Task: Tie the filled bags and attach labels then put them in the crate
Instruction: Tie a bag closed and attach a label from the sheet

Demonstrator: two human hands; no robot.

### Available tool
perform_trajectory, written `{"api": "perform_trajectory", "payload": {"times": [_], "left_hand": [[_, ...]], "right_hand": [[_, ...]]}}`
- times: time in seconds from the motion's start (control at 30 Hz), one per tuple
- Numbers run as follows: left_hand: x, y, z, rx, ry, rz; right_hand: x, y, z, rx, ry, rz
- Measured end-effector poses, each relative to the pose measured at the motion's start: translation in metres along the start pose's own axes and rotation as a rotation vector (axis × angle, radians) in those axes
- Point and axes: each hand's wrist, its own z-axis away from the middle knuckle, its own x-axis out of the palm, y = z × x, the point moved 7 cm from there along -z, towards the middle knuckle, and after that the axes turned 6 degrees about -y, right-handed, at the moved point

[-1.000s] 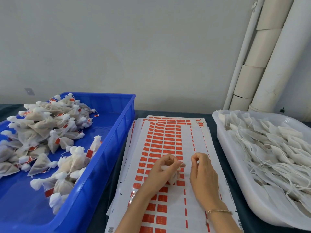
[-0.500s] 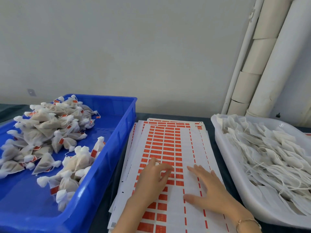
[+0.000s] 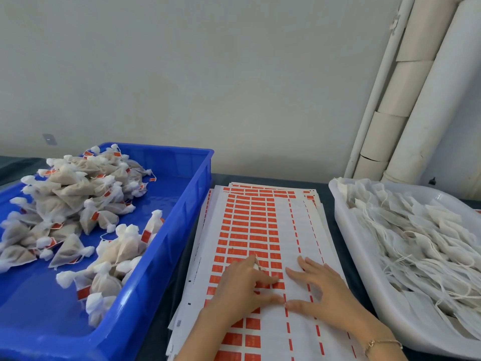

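My left hand [image 3: 243,289] lies on the sheet of orange labels [image 3: 250,225] with its fingers curled over a small white bag [image 3: 256,266]; only a corner of the bag and its string show. Fingertips of that hand touch an orange label. Just to the right, my right hand [image 3: 324,291] presses flat on the sheet, fingers spread, holding nothing. The blue crate [image 3: 33,308] at the left holds a pile of tied, labelled bags [image 3: 70,199]. A white tray [image 3: 363,277] at the right is full of flat untied bags with strings [image 3: 416,243].
Several label sheets are stacked under the top one on a dark table. White pipes [image 3: 429,100] run up the wall at the back right. The crate and the tray flank the sheets closely on either side.
Both hands came down from a raised pinch over the bag onto the label sheet. The right hand let go and flattened; the left kept the bag and slid toward the labels.
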Motion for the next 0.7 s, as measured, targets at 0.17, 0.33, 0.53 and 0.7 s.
{"api": "perform_trajectory", "payload": {"times": [0.17, 0.33, 0.53, 0.7], "left_hand": [[0.002, -0.001, 0.0, 0.019, 0.046, 0.029], [0.0, 0.001, 0.003, 0.04, 0.098, 0.052], [-0.001, 0.006, 0.005, 0.054, 0.114, 0.068], [-0.007, 0.01, 0.005, 0.057, 0.134, 0.099]], "right_hand": [[0.0, -0.003, 0.005, -0.009, 0.038, -0.043], [-0.001, -0.004, 0.008, -0.016, 0.108, -0.087], [0.0, -0.003, 0.009, -0.031, 0.147, -0.121], [0.001, -0.003, 0.008, -0.03, 0.15, -0.135]]}}
